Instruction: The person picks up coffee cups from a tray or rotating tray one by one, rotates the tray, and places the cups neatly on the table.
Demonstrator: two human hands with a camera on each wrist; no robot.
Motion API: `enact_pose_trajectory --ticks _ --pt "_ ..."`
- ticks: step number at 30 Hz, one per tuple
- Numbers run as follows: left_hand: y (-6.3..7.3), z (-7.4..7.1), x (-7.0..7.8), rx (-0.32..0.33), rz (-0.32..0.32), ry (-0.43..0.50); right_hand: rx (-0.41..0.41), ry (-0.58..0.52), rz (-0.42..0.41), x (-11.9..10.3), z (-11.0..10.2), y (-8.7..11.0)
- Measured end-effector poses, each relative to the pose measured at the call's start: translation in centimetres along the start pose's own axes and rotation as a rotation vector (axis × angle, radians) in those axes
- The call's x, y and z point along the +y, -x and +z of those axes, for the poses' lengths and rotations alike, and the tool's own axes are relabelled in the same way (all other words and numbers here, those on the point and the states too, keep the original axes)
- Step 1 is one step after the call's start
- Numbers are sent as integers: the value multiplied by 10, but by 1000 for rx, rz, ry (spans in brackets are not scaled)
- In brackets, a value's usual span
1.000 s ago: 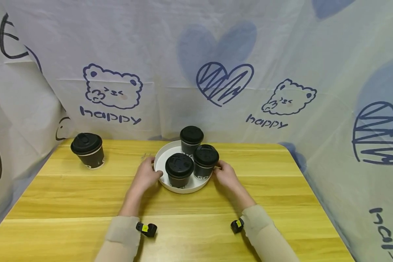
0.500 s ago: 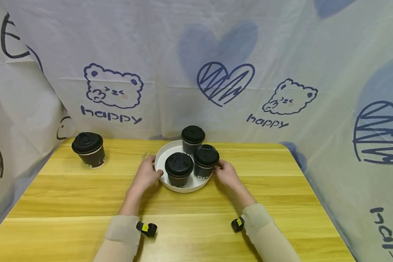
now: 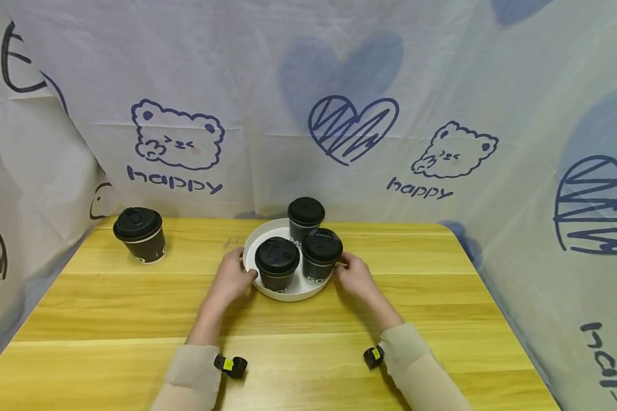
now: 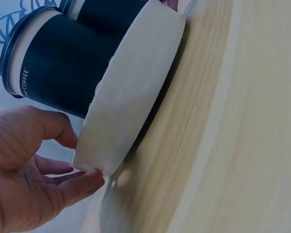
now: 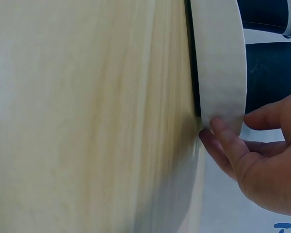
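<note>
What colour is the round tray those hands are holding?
White. The tray shows best in the head view, both inside and rim.

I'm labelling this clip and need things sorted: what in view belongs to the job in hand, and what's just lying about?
Job in hand:
tray, held by left hand and right hand
front cup, right cup, back cup, in the tray

Apparently just lying about:
lone cup, untouched on the table
cloth behind
</note>
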State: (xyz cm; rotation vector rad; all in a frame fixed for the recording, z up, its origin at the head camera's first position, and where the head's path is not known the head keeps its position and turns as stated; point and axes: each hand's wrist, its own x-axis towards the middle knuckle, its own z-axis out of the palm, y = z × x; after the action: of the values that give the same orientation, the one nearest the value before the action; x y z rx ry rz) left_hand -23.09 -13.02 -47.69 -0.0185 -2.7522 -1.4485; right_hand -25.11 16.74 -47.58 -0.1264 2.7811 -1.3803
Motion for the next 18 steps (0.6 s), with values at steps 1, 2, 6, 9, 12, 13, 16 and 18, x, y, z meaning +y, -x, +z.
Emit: enact_pose_trajectory --ticks 1,2,6,9,12,13,16,18 --pt "0 0 0 1 2 4 1 7 -3 0 0 0" --pt "0 0 -1 4 3 9 2 10 -4 -1 0 1" --pt "0 1 -2 2 13 30 6 -2 2 -1 0 2" --pt "-1 0 -3 -5 16 41 10 -30 22 -1 0 1" --pt "-2 -1 -4 -19 13 48 12 -54 39 -1 0 0" --pt "-3 -1 -5 -23 14 52 12 -60 43 -1 0 0" --pt "-5 -3 -7 -39 16 55 9 -76 50 -1 0 -2" --pt "-6 -4 -8 -48 24 53 10 -79 48 -1 1 -4"
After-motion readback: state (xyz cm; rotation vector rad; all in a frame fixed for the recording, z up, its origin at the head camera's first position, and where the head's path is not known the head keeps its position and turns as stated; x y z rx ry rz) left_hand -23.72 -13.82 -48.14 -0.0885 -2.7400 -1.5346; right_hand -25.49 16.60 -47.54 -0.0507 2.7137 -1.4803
